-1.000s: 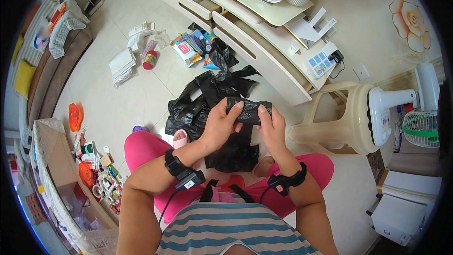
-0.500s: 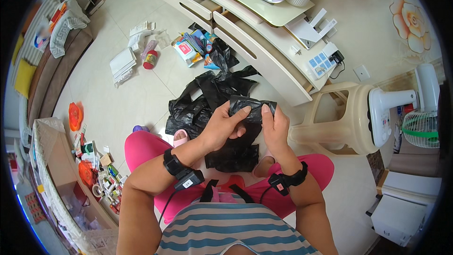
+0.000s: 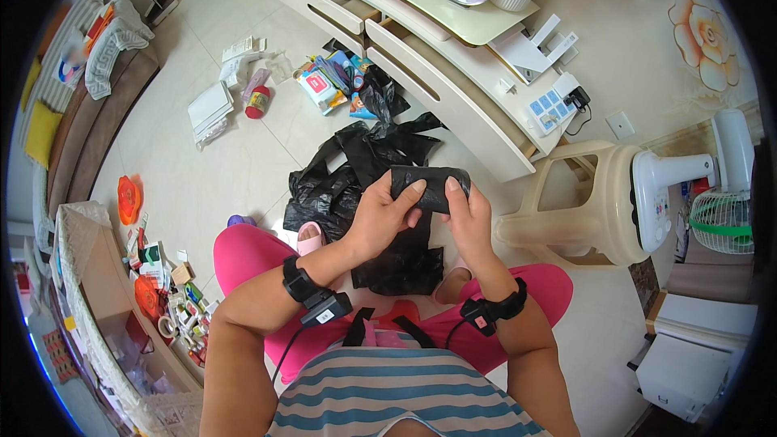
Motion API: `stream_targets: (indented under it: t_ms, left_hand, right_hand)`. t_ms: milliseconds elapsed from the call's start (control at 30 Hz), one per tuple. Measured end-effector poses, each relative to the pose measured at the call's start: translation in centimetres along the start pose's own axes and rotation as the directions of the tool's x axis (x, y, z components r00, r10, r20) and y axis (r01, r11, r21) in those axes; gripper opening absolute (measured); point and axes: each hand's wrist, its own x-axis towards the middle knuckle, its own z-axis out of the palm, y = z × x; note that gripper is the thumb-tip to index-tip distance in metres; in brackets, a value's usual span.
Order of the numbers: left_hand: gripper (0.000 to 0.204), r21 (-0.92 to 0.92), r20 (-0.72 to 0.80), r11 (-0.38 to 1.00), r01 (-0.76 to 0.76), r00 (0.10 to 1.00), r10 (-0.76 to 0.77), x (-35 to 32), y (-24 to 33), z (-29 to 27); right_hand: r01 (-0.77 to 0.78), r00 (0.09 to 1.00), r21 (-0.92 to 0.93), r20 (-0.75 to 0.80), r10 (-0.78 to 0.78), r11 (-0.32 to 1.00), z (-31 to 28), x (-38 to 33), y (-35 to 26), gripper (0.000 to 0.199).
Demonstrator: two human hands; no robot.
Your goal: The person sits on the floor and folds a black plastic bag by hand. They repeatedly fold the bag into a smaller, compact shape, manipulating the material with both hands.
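Observation:
A black plastic bag (image 3: pixel 433 184), folded into a small flat rectangle, is held up in front of me. My left hand (image 3: pixel 380 214) grips its left end, thumb on top and fingers curled beneath. The other end is pinched by my right hand (image 3: pixel 471 222), its thumb pressed on the upper face. Beneath both hands, a heap of loose black plastic bags (image 3: pixel 324 194) spreads over the tiled floor between my feet and beyond. My fingers under the folded bag are partly hidden.
An open drawer (image 3: pixel 441 93) of the white cabinet juts out ahead. A beige plastic stool (image 3: pixel 558 210) lies at right beside a white fan (image 3: pixel 672 186). A wipes pack (image 3: pixel 318 87), a red-lidded jar (image 3: pixel 257 102) and white boxes (image 3: pixel 212 109) lie on the floor; small items clutter the left.
The folded bag is flatter and smoother on its surface, and has tilted slightly. Both hands have shifted a little left while keeping hold of it.

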Motion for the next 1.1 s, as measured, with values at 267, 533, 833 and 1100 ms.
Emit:
stream_targets:
  t_ms: [267,533,833,1100]
  left_hand:
    - [0.021,-0.184,0.039,0.974,0.130,0.991,-0.125,0.3,0.2,0.0]
    - [0.020,-0.178,0.090,0.944,0.278,0.960,-0.266,0.4,0.7,-0.7]
    - [0.019,0.006,-0.045,0.996,0.086,0.995,-0.086,0.2,-0.2,-0.2]
    - [0.021,-0.021,-0.012,0.992,0.124,0.992,-0.124,0.1,-0.1,-0.2]
  right_hand:
    - [0.271,0.953,-0.318,-0.042,-0.299,0.909,-0.3,0.3,1.2,0.027]
    - [0.314,0.943,-0.310,-0.010,-0.333,0.897,-0.5,0.3,1.1,0.026]
    - [0.105,0.994,-0.086,-0.026,-0.107,0.991,-0.3,0.3,0.7,0.030]
    - [0.104,0.992,-0.147,-0.056,-0.113,0.984,-0.2,0.3,0.5,0.028]
